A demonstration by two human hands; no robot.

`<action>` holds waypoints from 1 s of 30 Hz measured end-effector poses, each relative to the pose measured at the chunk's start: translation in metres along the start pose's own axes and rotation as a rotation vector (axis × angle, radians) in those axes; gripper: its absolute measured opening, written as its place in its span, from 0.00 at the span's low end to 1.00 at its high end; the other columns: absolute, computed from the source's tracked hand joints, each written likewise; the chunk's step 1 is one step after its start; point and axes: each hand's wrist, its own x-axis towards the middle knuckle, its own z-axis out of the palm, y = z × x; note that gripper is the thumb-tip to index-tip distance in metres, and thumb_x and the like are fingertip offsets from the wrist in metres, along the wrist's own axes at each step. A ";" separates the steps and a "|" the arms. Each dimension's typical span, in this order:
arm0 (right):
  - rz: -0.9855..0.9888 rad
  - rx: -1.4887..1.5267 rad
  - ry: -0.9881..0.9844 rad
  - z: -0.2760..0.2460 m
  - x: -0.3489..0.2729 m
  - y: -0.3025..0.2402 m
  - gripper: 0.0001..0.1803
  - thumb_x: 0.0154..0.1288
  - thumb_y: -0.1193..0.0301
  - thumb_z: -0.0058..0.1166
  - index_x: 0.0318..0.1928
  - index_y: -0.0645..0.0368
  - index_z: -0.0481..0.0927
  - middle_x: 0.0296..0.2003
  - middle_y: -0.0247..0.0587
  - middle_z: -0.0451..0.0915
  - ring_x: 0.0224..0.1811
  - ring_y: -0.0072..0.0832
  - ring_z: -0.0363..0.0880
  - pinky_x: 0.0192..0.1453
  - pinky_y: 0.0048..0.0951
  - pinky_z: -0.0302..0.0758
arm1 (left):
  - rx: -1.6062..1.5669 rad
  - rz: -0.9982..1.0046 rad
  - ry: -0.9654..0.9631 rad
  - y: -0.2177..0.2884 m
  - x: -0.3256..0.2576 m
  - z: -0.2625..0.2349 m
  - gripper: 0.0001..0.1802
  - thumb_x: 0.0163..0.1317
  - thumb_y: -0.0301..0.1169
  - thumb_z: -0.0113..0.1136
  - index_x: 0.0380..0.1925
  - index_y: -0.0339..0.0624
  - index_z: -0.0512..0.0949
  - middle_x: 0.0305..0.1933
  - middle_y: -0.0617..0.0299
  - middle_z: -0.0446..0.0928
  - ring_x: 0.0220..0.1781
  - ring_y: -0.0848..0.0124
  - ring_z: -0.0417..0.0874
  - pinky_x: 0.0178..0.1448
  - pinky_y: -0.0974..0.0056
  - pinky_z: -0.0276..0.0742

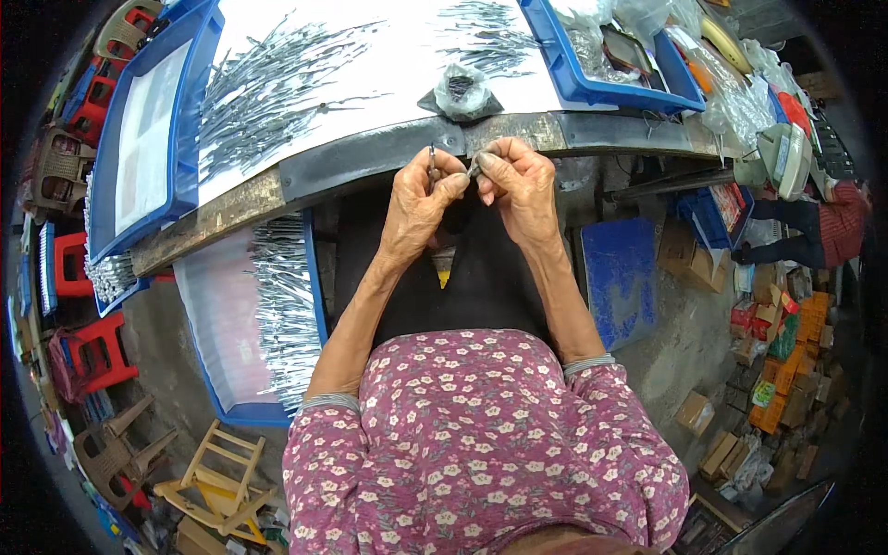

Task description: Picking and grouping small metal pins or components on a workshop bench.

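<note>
Left hand (418, 199) pinching a thin metal piece (432, 163), right hand (518, 185) gripping another small part (474, 169), both at the table (370, 157) near edge.

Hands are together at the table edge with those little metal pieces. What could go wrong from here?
1. The left hand and right hand pinch thin metal pieces over the lap, past the table edge; a slipped piece would likely fall to the floor.
2. The small open bag sits near that edge and could get knocked off.
</note>
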 end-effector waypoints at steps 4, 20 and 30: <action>-0.008 0.004 -0.016 0.002 0.000 0.001 0.06 0.59 0.74 0.50 0.32 0.66 0.72 0.20 0.32 0.71 0.18 0.15 0.67 0.22 0.14 0.65 | -0.024 -0.036 0.011 0.003 -0.003 -0.002 0.08 0.55 0.29 0.58 0.32 0.38 0.71 0.27 0.69 0.69 0.30 0.82 0.68 0.35 0.77 0.65; -0.029 -0.017 -0.005 0.005 -0.001 0.000 0.06 0.58 0.74 0.51 0.30 0.66 0.73 0.18 0.31 0.72 0.18 0.14 0.68 0.21 0.14 0.65 | -0.161 0.055 0.088 -0.005 -0.005 0.004 0.06 0.52 0.23 0.58 0.30 0.36 0.73 0.24 0.73 0.68 0.25 0.86 0.64 0.29 0.79 0.61; -0.056 -0.068 -0.011 0.007 -0.002 0.004 0.06 0.60 0.74 0.50 0.33 0.66 0.72 0.20 0.32 0.71 0.19 0.14 0.68 0.22 0.14 0.65 | 0.004 0.108 0.156 -0.005 -0.006 0.004 0.04 0.52 0.23 0.57 0.28 0.37 0.73 0.24 0.72 0.69 0.24 0.85 0.62 0.28 0.78 0.60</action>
